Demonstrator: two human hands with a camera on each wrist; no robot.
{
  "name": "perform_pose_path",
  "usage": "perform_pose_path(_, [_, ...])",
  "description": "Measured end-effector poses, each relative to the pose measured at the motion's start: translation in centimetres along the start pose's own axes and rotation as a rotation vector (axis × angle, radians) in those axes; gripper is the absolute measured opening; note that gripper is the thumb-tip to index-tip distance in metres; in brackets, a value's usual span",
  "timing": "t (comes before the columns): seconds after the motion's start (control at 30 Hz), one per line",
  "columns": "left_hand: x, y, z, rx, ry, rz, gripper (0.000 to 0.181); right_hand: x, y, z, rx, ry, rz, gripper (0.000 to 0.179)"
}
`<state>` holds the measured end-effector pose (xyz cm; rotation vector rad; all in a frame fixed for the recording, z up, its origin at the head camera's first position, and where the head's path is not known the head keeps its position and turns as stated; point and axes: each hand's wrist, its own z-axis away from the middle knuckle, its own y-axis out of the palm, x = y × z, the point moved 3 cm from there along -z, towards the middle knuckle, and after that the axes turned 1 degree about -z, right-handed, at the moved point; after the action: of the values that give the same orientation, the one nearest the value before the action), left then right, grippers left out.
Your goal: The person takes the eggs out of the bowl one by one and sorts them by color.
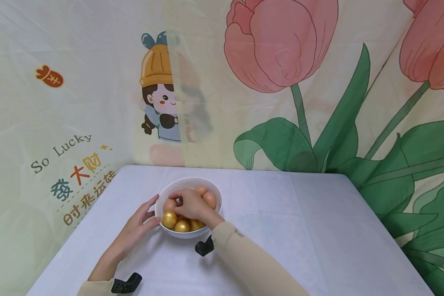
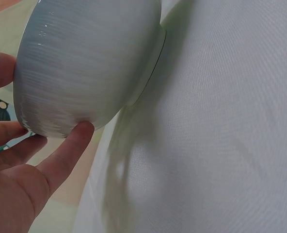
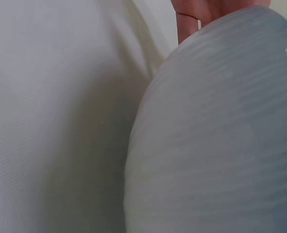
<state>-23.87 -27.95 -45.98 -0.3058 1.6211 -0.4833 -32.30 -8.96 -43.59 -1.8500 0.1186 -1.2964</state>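
A white bowl (image 1: 187, 235) stands on the table and holds brown eggs (image 1: 209, 200) and shiny gold eggs (image 1: 169, 220). My right hand (image 1: 190, 204) reaches over its near right side, with thumb and forefinger bent about a brown egg (image 1: 169, 205) on the left; the other fingertips are hidden. At the bowl's left side, my left hand (image 1: 137, 224) has its fingers spread and rests fingertips against the outer wall. In the left wrist view, the thumb of the left hand (image 2: 17, 189) touches the bowl (image 2: 90, 58) low on its side. The right wrist view shows mostly the bowl's wall (image 3: 216, 131).
A white cloth covers the table (image 1: 281, 230), which ends at a printed backdrop (image 1: 207, 82) with tulips and a cartoon figure. Black straps (image 1: 127, 283) sit at both wrists, and the right one is close to the bowl's near side.
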Motion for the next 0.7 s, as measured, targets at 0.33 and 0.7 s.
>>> perform_pose_path(0.33, [-0.01, -0.04, -0.03, -0.004, 0.003, -0.009, 0.072, -0.29, 0.22, -0.31, -0.010, 0.045, -0.055, 0.033])
perform_pose_path(0.7, [-0.04, -0.03, 0.08, 0.004, 0.003, -0.007, 0.073, 0.05, 0.02, -0.03, -0.028, 0.037, -0.092, 0.034])
